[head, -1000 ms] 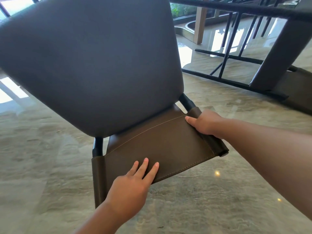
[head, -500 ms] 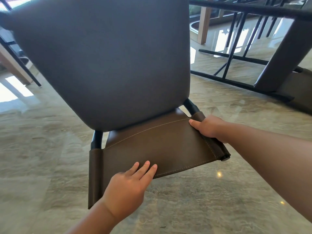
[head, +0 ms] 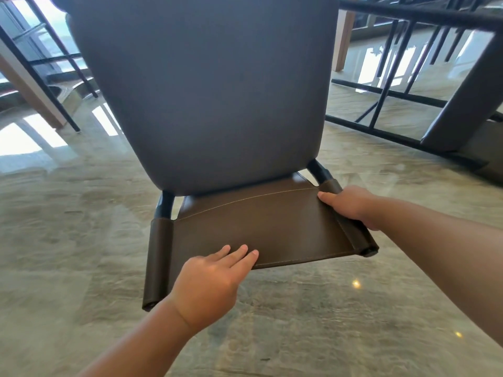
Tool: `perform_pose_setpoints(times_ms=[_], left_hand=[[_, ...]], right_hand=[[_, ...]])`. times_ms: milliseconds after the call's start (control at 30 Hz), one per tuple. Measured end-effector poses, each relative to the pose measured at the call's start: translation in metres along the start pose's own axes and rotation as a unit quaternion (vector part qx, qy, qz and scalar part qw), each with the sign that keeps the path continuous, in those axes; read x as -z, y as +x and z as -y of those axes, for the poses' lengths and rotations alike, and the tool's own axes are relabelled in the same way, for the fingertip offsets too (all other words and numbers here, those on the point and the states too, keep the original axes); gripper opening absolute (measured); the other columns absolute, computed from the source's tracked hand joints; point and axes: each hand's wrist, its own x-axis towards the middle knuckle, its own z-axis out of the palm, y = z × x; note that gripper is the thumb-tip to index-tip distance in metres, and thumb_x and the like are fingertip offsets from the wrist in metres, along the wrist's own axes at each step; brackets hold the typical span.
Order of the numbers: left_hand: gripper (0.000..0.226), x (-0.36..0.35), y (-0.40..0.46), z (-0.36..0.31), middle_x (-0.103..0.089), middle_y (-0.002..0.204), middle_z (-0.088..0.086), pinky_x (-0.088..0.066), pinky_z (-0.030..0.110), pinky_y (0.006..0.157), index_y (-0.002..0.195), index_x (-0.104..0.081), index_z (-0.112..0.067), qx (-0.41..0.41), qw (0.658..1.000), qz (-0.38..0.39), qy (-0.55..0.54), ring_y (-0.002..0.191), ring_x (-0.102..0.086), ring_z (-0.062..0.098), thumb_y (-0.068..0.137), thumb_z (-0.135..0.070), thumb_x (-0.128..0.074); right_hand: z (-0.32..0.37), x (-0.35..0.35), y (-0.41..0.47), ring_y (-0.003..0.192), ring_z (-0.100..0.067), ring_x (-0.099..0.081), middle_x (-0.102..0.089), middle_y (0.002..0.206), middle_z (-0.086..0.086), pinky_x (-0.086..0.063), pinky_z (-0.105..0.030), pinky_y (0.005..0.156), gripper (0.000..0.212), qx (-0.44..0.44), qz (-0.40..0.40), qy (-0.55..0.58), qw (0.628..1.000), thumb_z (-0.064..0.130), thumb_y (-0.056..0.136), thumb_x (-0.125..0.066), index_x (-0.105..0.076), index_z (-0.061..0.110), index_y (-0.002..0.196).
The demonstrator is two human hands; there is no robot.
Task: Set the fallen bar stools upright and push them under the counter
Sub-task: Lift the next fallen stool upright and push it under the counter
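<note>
Up close, grey-and-brown bar stool, left hand flat, released, right hand grasping its frame.

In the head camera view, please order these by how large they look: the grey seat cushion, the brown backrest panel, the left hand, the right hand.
1. grey seat cushion, by far the largest
2. brown backrest panel
3. left hand
4. right hand

The left hand is nearer the camera, so that may be why it looks bigger than the right.
</note>
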Motion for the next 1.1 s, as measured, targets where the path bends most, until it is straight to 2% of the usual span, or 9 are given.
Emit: perform_pose_setpoints(times_ms=[100, 167, 233, 333, 400, 500, 700, 900, 1100], left_hand=[[0.049, -0.002, -0.003, 0.0, -0.075, 0.106, 0.001, -0.059, 0.029, 0.05, 0.112, -0.073, -0.019, 0.006, 1.0, -0.006, -0.018, 0.089, -0.074, 0.024, 0.076, -0.009, -0.041], [0.048, 0.0, -0.003, 0.001, -0.075, 0.105, 0.002, -0.059, 0.029, 0.05, 0.112, -0.073, -0.019, 0.006, 1.0, -0.017, -0.022, 0.089, -0.074, 0.024, 0.077, -0.009, -0.042], [0.047, 0.004, -0.001, 0.002, -0.075, 0.104, 0.002, -0.059, 0.03, 0.051, 0.111, -0.073, -0.019, 0.009, 0.999, -0.026, -0.025, 0.088, -0.074, 0.024, 0.077, -0.009, -0.042], [0.046, 0.012, 0.007, 0.004, -0.076, 0.104, 0.002, -0.06, 0.029, 0.055, 0.11, -0.074, -0.019, 0.005, 0.999, -0.04, -0.026, 0.085, -0.075, 0.023, 0.078, -0.01, -0.042], [0.046, 0.02, 0.013, 0.005, -0.076, 0.102, 0.002, -0.06, 0.029, 0.056, 0.109, -0.074, -0.019, 0.001, 0.998, -0.05, -0.026, 0.084, -0.075, 0.023, 0.079, -0.011, -0.04], [0.045, 0.033, 0.021, 0.009, -0.076, 0.101, 0.002, -0.06, 0.03, 0.054, 0.108, -0.075, -0.018, -0.006, 0.998, -0.065, -0.022, 0.082, -0.075, 0.023, 0.079, -0.011, -0.041], [0.046, 0.076, 0.043, 0.027, -0.076, 0.101, 0.002, -0.059, 0.034, 0.052, 0.113, -0.072, -0.016, -0.023, 0.996, -0.085, -0.02, 0.074, -0.075, 0.021, 0.08, -0.01, -0.041], [0.047, 0.139, 0.08, 0.045, -0.077, 0.08, 0.004, -0.054, 0.032, 0.045, 0.109, -0.074, -0.014, -0.01, 0.993, -0.12, 0.002, 0.058, -0.071, 0.027, 0.069, 0.01, -0.075], [0.032, 0.199, 0.125, 0.08, -0.073, 0.067, 0.004, -0.053, 0.036, 0.043, 0.101, -0.075, -0.019, 0.003, 0.983, -0.179, 0.041, 0.047, -0.064, 0.03, 0.074, -0.007, -0.063]], right_hand=[[-0.003, -0.005, -0.005, 0.088, -0.027, -0.065, -0.064, 0.104, -0.012, -0.053, -0.037, 0.07, 0.063, 0.029, -0.003, -0.032, 0.999, 0.061, 0.086, -0.061, -0.053, 0.01, 0.121], [-0.008, -0.014, -0.015, 0.115, -0.03, -0.056, -0.05, 0.133, -0.012, -0.05, -0.046, 0.093, 0.084, 0.125, -0.057, -0.169, 0.976, 0.076, 0.078, -0.054, -0.042, 0.019, 0.138], [-0.01, -0.021, -0.041, 0.143, -0.028, -0.028, -0.023, 0.158, -0.004, -0.029, -0.05, 0.116, 0.09, 0.297, -0.063, -0.289, 0.908, 0.082, 0.077, -0.045, -0.026, 0.033, 0.15], [-0.008, -0.033, -0.074, 0.151, -0.019, -0.003, -0.002, 0.165, 0.004, -0.006, -0.041, 0.122, 0.093, 0.42, 0.07, -0.42, 0.801, 0.08, 0.079, -0.048, -0.013, 0.037, 0.154], [-0.007, -0.04, -0.074, 0.152, -0.023, 0.0, 0.001, 0.166, 0.0, -0.007, -0.046, 0.123, 0.08, 0.441, 0.049, -0.48, 0.757, 0.058, 0.094, -0.05, -0.005, 0.036, 0.156], [0.006, -0.037, -0.074, 0.152, -0.028, -0.007, -0.005, 0.166, -0.004, -0.013, -0.042, 0.123, 0.066, 0.448, 0.003, -0.497, 0.743, 0.015, 0.104, -0.039, -0.003, 0.034, 0.156], [0.041, -0.016, -0.086, 0.15, -0.022, -0.019, -0.015, 0.165, 0.002, -0.026, -0.037, 0.119, 0.069, 0.46, -0.033, -0.476, 0.749, 0.005, 0.101, -0.037, -0.009, 0.036, 0.156], [0.1, 0.025, -0.104, 0.132, -0.02, -0.052, -0.041, 0.155, 0.005, -0.047, -0.034, 0.099, 0.061, 0.505, -0.118, -0.467, 0.717, 0.009, 0.1, -0.04, -0.028, 0.037, 0.152], [0.167, 0.056, -0.107, 0.084, -0.028, -0.066, -0.069, 0.103, 0.003, -0.044, -0.03, 0.057, 0.04, 0.49, -0.232, -0.484, 0.687, 0.008, 0.093, -0.045, -0.052, 0.033, 0.125]])
